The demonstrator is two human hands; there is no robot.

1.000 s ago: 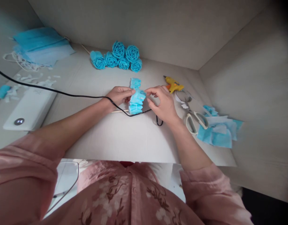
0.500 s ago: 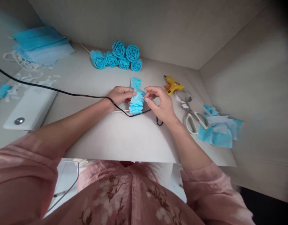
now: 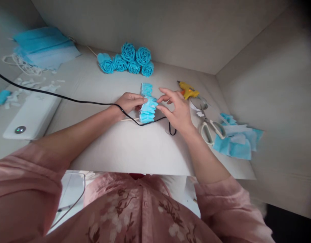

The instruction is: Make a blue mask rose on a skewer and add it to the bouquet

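My left hand pinches the left edge of a pleated light-blue fabric strip, thumb on top. The strip runs lengthwise away from me, gathered into ruffles. At its right edge my right hand has thumb and fingers spread apart; the fingertips are close to the ruffles, and whether they touch cannot be made out. A thin wooden stick lies by the strip's near end. A black cable crosses over my left wrist and passes below the strip.
Several blue fabric roses sit at the back. Face masks lie far left, above a white power bank. On the right are a yellow glue gun, scissors and cut blue fabric pieces.
My right hand has moved slightly right and its fingers have spread away from the strip's edge. My left hand keeps its hold in the same place.
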